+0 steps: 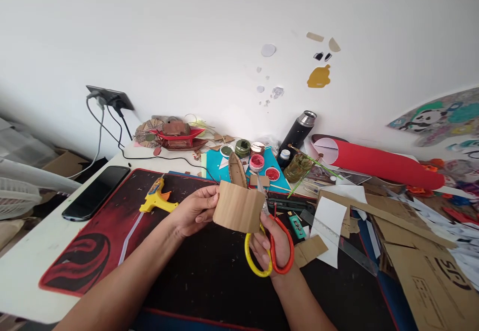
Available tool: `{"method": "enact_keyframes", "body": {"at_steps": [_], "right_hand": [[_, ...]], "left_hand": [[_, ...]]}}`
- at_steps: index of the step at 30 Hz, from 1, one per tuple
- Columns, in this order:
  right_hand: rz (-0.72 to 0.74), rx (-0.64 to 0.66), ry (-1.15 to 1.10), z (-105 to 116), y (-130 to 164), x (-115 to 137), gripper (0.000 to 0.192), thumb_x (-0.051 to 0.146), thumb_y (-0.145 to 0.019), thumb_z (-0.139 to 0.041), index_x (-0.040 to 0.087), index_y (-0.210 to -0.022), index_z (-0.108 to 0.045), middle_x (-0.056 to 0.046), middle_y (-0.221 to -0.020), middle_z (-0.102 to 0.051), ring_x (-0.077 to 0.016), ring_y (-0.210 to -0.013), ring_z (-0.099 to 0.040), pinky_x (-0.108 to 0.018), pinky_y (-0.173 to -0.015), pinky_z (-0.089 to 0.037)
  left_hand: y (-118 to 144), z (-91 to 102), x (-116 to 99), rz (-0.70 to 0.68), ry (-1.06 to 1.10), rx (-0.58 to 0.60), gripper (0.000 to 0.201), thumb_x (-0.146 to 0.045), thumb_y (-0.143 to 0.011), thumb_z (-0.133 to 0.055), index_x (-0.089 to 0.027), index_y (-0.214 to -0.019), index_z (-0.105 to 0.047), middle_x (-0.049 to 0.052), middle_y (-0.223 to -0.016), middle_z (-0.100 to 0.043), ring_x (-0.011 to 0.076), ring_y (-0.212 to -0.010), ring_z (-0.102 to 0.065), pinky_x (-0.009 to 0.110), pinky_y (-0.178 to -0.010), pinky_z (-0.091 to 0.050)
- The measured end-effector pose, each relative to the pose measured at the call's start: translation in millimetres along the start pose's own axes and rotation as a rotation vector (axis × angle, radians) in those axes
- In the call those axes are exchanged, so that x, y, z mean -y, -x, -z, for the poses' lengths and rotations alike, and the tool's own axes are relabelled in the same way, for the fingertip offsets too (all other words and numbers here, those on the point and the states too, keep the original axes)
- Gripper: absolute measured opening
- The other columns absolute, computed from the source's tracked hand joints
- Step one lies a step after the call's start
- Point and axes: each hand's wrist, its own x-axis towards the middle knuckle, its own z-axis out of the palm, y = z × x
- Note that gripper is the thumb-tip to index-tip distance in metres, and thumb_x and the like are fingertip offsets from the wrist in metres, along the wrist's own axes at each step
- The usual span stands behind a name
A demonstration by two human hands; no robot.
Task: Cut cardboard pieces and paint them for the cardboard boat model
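Between my hands is a curved piece of brown cardboard (pixel 239 207), held above the dark mat. My left hand (pixel 200 206) pinches its left edge between thumb and fingers. My right hand (pixel 275 241) is closed round a pair of scissors (pixel 259 270) with one yellow and one red handle loop. The scissors' blades point up and away, partly behind the cardboard's right edge. My right fingers also seem to steady that edge. Just behind the cardboard lies a small boat-shaped cardboard piece (pixel 237 169).
A yellow glue gun (pixel 157 197) and a black phone (pixel 96 191) lie to the left. Paint jars (pixel 242 148), a black flask (pixel 297 131) and a model boat (pixel 177 134) stand at the back. Cardboard sheets (pixel 422 276) and a clear ruler (pixel 357 255) are on the right.
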Motion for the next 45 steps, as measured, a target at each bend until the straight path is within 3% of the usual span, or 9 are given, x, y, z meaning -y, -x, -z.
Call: {"method": "enact_keyframes", "body": {"at_steps": [5,8,12,17,22,28,33,37,45], "right_hand": [[0.098,-0.053,0.148,-3,-1,1,0.057,0.069,-0.088,-0.084,0.022,-0.071,-0.055,0.011,-0.041,-0.042,-0.0057,-0.028,-0.037,-0.017,-0.033,-0.024],[0.112,-0.061,0.356,-5,-2,-1,0.054,0.074,-0.09,-0.078,0.021,-0.09,-0.065,0.01,-0.047,-0.049,-0.009,-0.03,-0.04,-0.02,-0.033,-0.027],[0.082,-0.008,0.852,-18,1,-11,0.05,0.071,-0.097,-0.071,0.021,-0.094,-0.07,0.005,-0.057,-0.059,-0.0135,-0.045,-0.054,-0.024,-0.048,-0.042],[0.226,0.131,1.667,-50,2,-10,0.042,0.064,-0.096,-0.08,0.022,-0.096,-0.078,-0.005,-0.07,-0.075,-0.0253,-0.069,-0.073,-0.03,-0.065,-0.044],[0.193,0.185,1.995,-73,-5,0,0.053,0.07,-0.097,-0.077,0.019,-0.111,-0.079,-0.013,-0.084,-0.084,-0.0349,-0.079,-0.081,-0.035,-0.068,-0.049],[0.27,0.25,2.021,-78,3,8,0.023,0.04,-0.103,-0.08,0.021,-0.117,-0.082,-0.012,-0.101,-0.088,-0.0313,-0.091,-0.084,-0.034,-0.075,-0.053],[0.58,0.032,1.737,-61,13,16,0.026,0.04,-0.107,-0.074,0.023,-0.125,-0.083,-0.01,-0.107,-0.089,-0.0282,-0.089,-0.083,-0.033,-0.078,-0.055],[0.756,-0.106,1.603,-47,18,21,0.037,0.05,-0.108,-0.071,0.021,-0.128,-0.084,-0.01,-0.086,-0.085,-0.0254,-0.071,-0.077,-0.033,-0.07,-0.054],[0.681,-0.143,1.668,-22,20,13,0.047,0.043,-0.102,-0.076,0.022,-0.144,-0.077,-0.017,-0.117,-0.087,-0.0323,-0.088,-0.082,-0.037,-0.077,-0.059]], "left_hand": [[7,12.0,-21,-0.07,-0.064,-0.11,0.048,-0.046,-0.065,-0.104,-0.014,-0.078,-0.071,-0.007,-0.056,-0.055,-0.001,-0.032,-0.027,0.014,-0.032,-0.015],[19,21.6,-50,-0.397,-0.087,-0.393,0.037,-0.037,-0.068,-0.101,-0.015,-0.076,-0.073,-0.007,-0.059,-0.055,0.0001,-0.038,-0.03,0.013,-0.032,-0.022],[39,22.7,-75,-0.609,-0.039,-0.502,0.029,-0.03,-0.07,-0.098,-0.017,-0.073,-0.071,-0.005,-0.062,-0.058,0.0033,-0.044,-0.038,0.014,-0.035,-0.034],[49,9.4,-66,-0.535,-0.06,-0.511,0.035,-0.033,-0.069,-0.099,-0.018,-0.069,-0.068,-0.006,-0.058,-0.052,0.0041,-0.044,-0.039,0.015,-0.036,-0.033],[48,-1.9,-50,-0.419,-0.067,-0.444,0.036,-0.038,-0.072,-0.097,-0.018,-0.076,-0.068,-0.006,-0.06,-0.053,0.0047,-0.043,-0.042,0.017,-0.038,-0.033],[48,-6.3,-36,-0.272,-0.063,-0.378,0.055,-0.052,-0.062,-0.103,-0.018,-0.083,-0.067,-0.007,-0.057,-0.055,0.0074,-0.042,-0.051,0.017,-0.04,-0.034],[49,-8.4,-29,-0.165,-0.137,-0.296,0.059,-0.055,-0.06,-0.103,-0.019,-0.088,-0.065,-0.005,-0.051,-0.06,0.0105,-0.041,-0.054,0.018,-0.041,-0.038],[51,-11.2,-23,-0.114,-0.17,-0.258,0.06,-0.055,-0.063,-0.1,-0.018,-0.096,-0.065,-0.002,-0.05,-0.063,0.0128,-0.041,-0.057,0.019,-0.041,-0.04],[56,-19.0,-3,0.041,-0.198,-0.109,0.045,-0.049,-0.078,-0.09,-0.021,-0.095,-0.06,0.002,-0.054,-0.069,0.0181,-0.041,-0.064,0.021,-0.039,-0.041]]}}
